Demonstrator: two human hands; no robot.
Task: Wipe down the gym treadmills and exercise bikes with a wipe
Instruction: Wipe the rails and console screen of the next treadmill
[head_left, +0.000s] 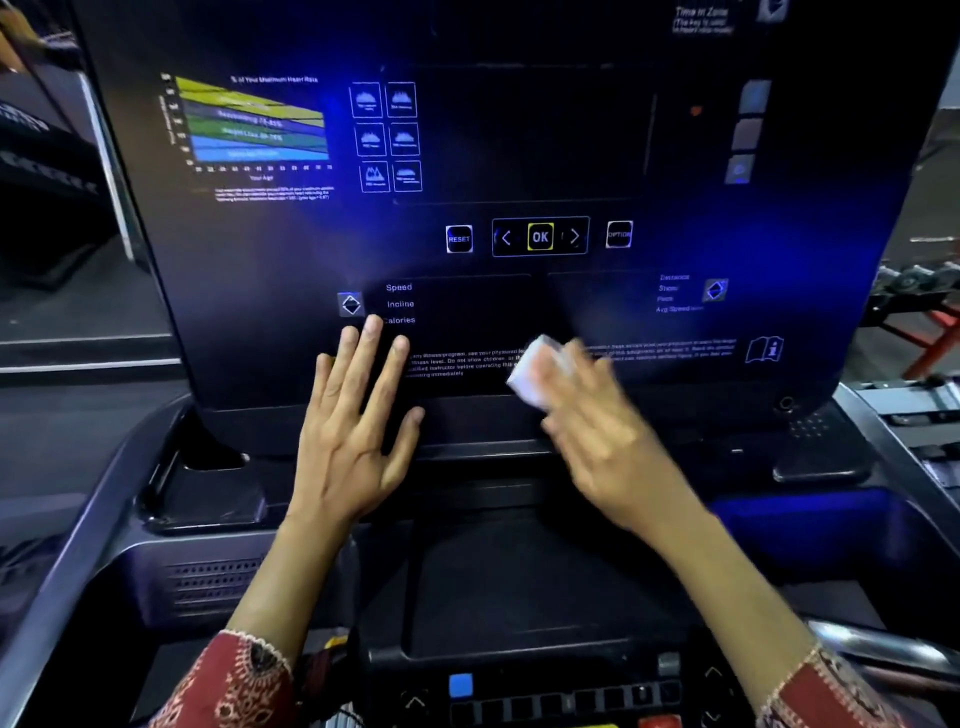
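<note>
A dark treadmill console panel fills the view, with a heart-rate chart, RESET and OK buttons and printed labels. My left hand lies flat with spread straight fingers on the panel's lower edge, below the Speed, Incline and Calories labels. My right hand is blurred and presses a small folded white wipe against the lower middle of the panel, over the warning text. Most of the wipe sticks out past my fingertips to the upper left.
Below the panel sits a black tray shelf with cup holders on the left and right. A row of keys with a blue button runs along the bottom. Other gym equipment stands at right.
</note>
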